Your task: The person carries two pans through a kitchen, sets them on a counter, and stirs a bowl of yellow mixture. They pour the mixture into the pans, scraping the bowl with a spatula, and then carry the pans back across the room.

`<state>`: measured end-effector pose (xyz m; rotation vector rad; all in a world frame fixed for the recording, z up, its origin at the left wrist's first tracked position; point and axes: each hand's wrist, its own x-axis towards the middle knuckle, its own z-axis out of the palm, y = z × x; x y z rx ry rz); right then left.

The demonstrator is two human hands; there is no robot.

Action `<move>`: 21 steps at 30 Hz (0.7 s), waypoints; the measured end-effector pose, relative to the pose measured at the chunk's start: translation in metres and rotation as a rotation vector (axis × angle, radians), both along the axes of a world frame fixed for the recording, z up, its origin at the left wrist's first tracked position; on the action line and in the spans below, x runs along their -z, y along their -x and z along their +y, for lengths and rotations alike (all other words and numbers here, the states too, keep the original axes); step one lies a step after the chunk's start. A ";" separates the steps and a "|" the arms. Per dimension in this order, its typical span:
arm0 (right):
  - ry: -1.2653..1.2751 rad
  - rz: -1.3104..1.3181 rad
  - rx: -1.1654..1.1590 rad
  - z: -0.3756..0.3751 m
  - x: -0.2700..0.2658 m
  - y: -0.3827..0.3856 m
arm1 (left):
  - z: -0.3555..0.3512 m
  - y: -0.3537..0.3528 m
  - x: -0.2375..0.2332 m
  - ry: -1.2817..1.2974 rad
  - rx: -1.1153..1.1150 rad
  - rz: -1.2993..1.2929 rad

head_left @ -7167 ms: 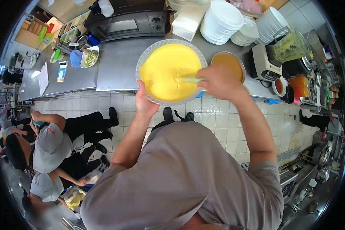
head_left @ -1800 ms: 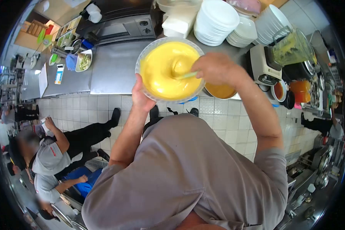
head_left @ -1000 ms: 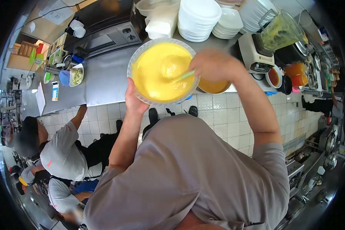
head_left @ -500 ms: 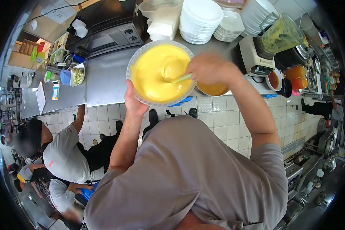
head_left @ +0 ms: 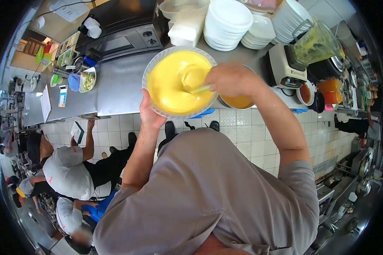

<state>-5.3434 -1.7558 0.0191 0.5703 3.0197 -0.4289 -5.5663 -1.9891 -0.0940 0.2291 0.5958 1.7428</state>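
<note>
Presently, left hand (head_left: 152, 113) grasps the bowl (head_left: 145, 80) at its near-left rim. Right hand (head_left: 230, 80) clenched round a pale green handle (head_left: 201, 89) that slants into yellow mixture (head_left: 168, 83). Bowl at the counter's (head_left: 119, 87) near edge, seen overlapping it; pan (head_left: 244, 108) of brown sauce just right, blender (head_left: 281, 67) beyond.

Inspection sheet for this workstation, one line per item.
Surface: steel counter, light reflections.
Job's things: clear bowl of yellow mixture; pale green utensil dips in.
Clutter: stacked white plates, oven and blender along the back; pan of orange-brown liquid beside the bowl.
Grippers: bare hands; left hand holds the bowl, right hand the utensil, slightly blurred.
Cables: dark cord by blender base; its run cannot be told.
Surroundings: tiled floor; co-workers on the left.
</note>
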 end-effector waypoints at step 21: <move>-0.096 -0.235 0.128 -0.010 -0.031 0.024 | -0.007 0.007 0.008 -0.049 0.029 -0.063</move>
